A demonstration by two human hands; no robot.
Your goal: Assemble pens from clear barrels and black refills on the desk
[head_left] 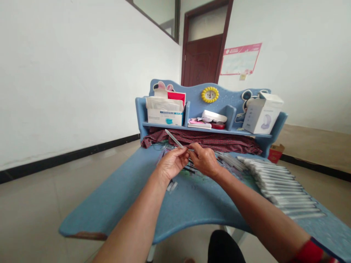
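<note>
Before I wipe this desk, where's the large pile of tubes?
In the head view, the tube pile lies on the desk, at right, beside the right forearm.

The hands (172,162) partly hide the pale tube (174,138).

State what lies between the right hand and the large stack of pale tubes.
Head view: a looser bunch of tubes beside the stack, and thin dark pieces nearer the right hand.
</note>
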